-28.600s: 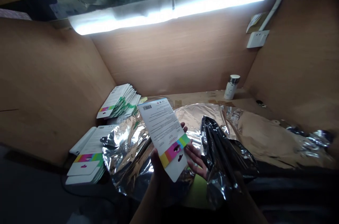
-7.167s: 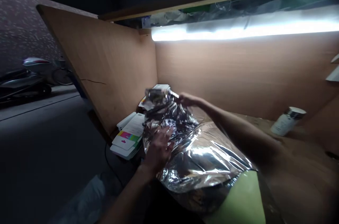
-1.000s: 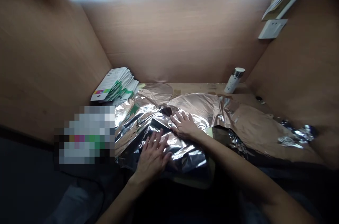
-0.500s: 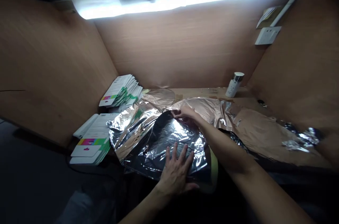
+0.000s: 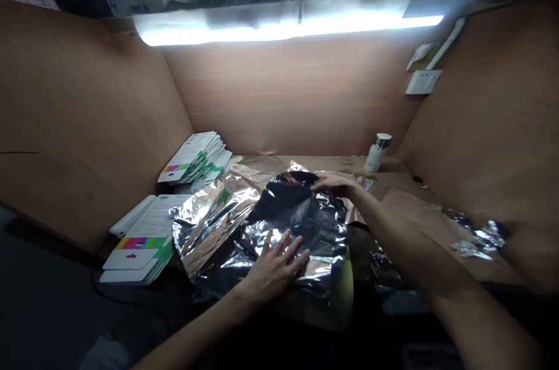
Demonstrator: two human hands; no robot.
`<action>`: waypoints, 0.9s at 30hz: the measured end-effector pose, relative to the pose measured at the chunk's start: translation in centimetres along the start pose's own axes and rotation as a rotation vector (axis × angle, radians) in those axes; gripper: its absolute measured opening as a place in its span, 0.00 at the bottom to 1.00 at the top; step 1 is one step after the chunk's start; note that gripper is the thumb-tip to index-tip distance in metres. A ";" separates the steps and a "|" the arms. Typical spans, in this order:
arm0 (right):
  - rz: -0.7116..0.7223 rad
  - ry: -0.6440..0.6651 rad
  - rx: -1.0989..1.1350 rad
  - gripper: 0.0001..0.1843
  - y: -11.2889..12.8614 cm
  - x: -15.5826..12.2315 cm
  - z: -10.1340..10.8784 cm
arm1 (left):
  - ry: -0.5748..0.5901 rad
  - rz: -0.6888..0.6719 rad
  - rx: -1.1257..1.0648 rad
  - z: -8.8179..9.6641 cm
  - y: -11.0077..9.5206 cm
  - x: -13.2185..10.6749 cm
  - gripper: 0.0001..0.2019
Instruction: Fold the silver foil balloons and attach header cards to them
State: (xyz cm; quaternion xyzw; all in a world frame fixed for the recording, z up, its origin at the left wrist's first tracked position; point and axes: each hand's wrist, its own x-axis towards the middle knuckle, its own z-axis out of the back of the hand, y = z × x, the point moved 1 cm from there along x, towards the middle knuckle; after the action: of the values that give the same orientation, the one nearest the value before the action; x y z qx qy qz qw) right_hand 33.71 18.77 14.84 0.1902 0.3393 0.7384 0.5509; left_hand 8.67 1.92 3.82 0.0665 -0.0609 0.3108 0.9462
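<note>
Two hands: both on the dark foil point(image 5: 288, 210), one nearer me, one farther off.
Left hand point(image 5: 277, 265): palm down, open, fingers spread flat on the foil.
Right hand point(image 5: 336, 182): farther out than the left, fingers closed on the foil's far edge.
Dark foil's place: straight under the left hand, running out to the right hand's fingertips; wrinkled and shiny.
Yellow-green sheet point(image 5: 347, 285): poking out from beneath the foil, right of the left hand.
Coppery foil point(image 5: 213, 224): left of the left hand, against the dark foil and catching the light.
Near cards point(image 5: 151, 224): left of the left hand, past the coppery foil; white, stacked, with a rainbow band.
Far cards point(image 5: 196, 151): well left of the right hand, in a fanned pile by the side panel.
Bottle point(image 5: 377, 155): standing beyond the right hand, a bit to its right.
Crumpled foil point(image 5: 480, 239): well to the right of the right hand.
Socket point(image 5: 423, 82): above and right of the right hand.
Lamp point(image 5: 288, 26): lit, high beyond both hands.
</note>
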 end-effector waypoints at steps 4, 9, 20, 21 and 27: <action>0.307 -0.199 -0.076 0.12 5.1 -3.0 5.9 | -0.372 0.078 0.028 4.8 3.1 3.2 0.46; 0.445 -0.338 -0.589 0.18 8.9 -10.3 4.2 | -1.100 0.395 0.060 11.0 6.9 2.5 0.66; 0.668 -0.447 -0.776 0.16 -5.8 -18.0 -18.9 | -0.348 -0.055 -0.201 -3.8 1.4 -5.4 0.27; 0.661 -0.410 -0.745 0.16 -6.2 -18.3 -18.7 | -0.308 -0.068 -0.255 -4.0 1.3 -5.5 0.25; 0.275 -0.068 -0.290 0.20 -7.2 -16.6 -11.0 | -0.030 0.289 -0.795 -1.5 5.0 -2.5 0.15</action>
State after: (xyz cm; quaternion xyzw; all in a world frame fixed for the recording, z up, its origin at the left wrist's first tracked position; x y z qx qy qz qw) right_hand 36.80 1.08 3.62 0.1782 0.1816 0.8409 0.4776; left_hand 3.76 4.70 2.39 -0.3083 -0.1985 0.3916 0.8439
